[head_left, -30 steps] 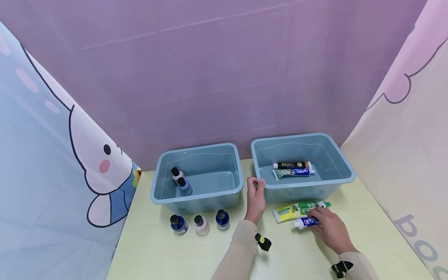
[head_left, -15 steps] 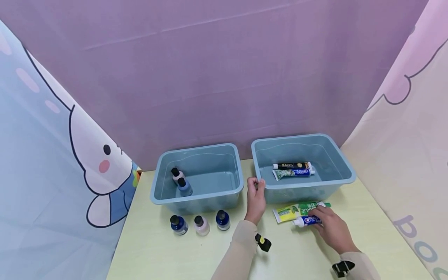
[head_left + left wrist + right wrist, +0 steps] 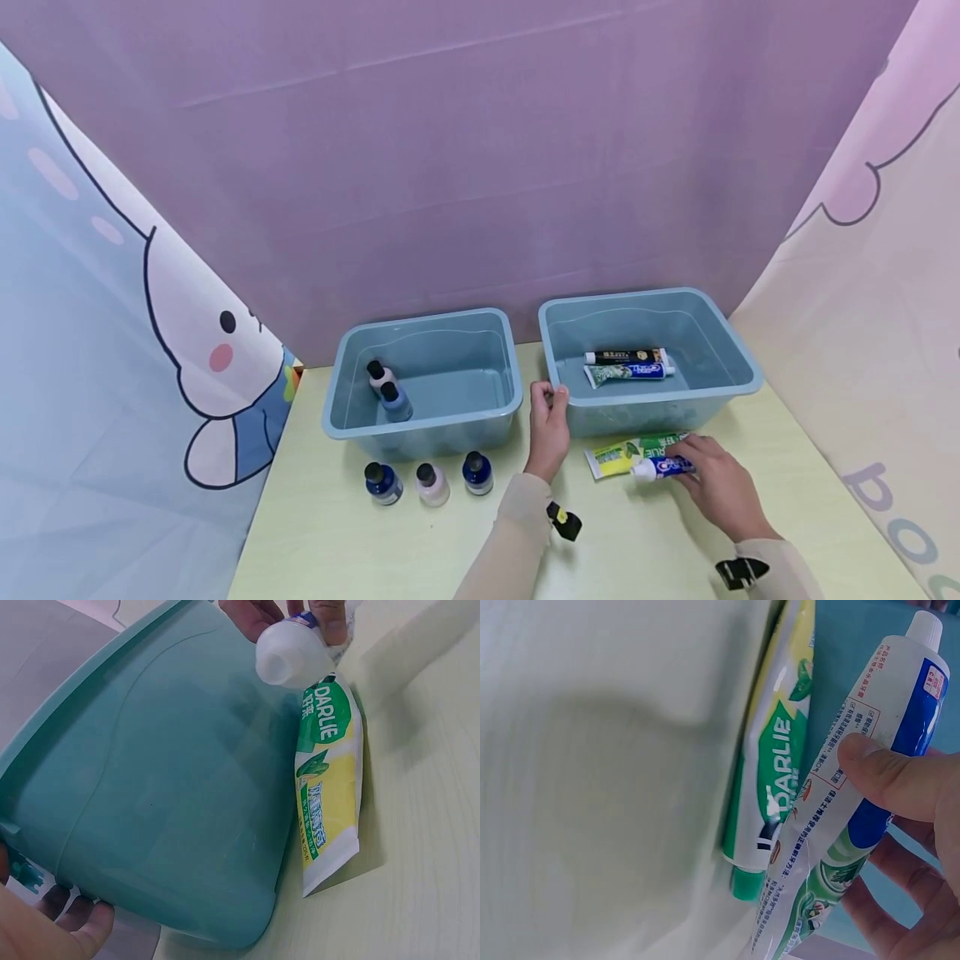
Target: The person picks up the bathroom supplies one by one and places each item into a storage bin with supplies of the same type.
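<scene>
Near the tabletop's (image 3: 600,550) right edge, the right hand (image 3: 726,493) pinches a blue-and-white tube (image 3: 670,467) between thumb and fingers; gripped mid-body, the soft tube could bend or swivel. Just beyond lies a green-and-yellow tube (image 3: 618,457); whether they touch I cannot tell, but rubbing might drag it along. Farther off, the left hand's (image 3: 549,435) fingers grip the right bin (image 3: 648,417) toward the tabletop's far right corner, where an uneven tug could tip it.

Two bins (image 3: 645,414), five bottles (image 3: 385,487), four tubes (image 3: 823,802)
</scene>
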`<state>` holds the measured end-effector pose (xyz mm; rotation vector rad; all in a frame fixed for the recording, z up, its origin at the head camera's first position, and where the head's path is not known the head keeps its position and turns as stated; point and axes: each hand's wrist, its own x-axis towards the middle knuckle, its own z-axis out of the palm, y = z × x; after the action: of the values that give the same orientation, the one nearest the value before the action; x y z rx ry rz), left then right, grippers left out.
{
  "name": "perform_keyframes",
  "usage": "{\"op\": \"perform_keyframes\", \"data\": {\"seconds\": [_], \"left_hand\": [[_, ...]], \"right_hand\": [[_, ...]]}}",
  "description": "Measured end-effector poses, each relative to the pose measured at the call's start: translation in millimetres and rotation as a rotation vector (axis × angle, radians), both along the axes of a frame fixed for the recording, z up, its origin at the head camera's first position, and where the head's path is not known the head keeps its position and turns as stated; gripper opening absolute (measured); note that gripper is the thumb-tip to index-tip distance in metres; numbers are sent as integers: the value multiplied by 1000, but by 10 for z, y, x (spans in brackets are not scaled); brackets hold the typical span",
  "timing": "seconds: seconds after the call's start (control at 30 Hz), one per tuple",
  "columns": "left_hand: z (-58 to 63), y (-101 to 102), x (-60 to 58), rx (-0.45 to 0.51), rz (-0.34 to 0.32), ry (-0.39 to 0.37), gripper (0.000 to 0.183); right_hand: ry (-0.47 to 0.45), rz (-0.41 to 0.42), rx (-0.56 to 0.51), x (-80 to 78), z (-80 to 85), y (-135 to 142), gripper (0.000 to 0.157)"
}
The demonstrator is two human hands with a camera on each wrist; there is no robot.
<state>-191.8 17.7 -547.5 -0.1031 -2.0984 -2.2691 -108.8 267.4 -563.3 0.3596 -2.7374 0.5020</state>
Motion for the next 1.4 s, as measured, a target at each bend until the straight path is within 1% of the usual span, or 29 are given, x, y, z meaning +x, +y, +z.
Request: {"op": "perform_keyframes", "data": {"seconds": [0.1, 0.27, 0.4, 0.5, 0.67, 0.87, 1.07, 1.23, 1.4], "left_hand": [[6, -4, 2, -5, 0, -1, 24], [13, -4, 4, -2, 1, -4, 19], [15, -3, 8, 1, 3, -6, 16], [19, -1, 16, 0, 7, -5, 18], [18, 13, 19, 2, 29, 22, 24], [-14, 31, 2, 8, 38, 39, 19], [-31, 25, -3, -3, 34, 17, 17], [-27, 28, -5, 2, 32, 11, 15], [-24, 24, -2, -1, 28, 11, 20]], "right_hand": [[31, 2, 0, -5, 31, 9, 39], [68, 5, 5, -16, 71, 31, 40], [79, 5, 2, -17, 127, 40, 41], [80, 3, -4, -17, 179, 40, 41], [94, 10, -6, -22, 248, 44, 42], [129, 26, -6, -23, 300, 58, 44], [140, 27, -3, -30, 357, 64, 45], [167, 39, -2, -40, 409, 66, 47], [165, 42, -16, -51, 491, 64, 47]]}}
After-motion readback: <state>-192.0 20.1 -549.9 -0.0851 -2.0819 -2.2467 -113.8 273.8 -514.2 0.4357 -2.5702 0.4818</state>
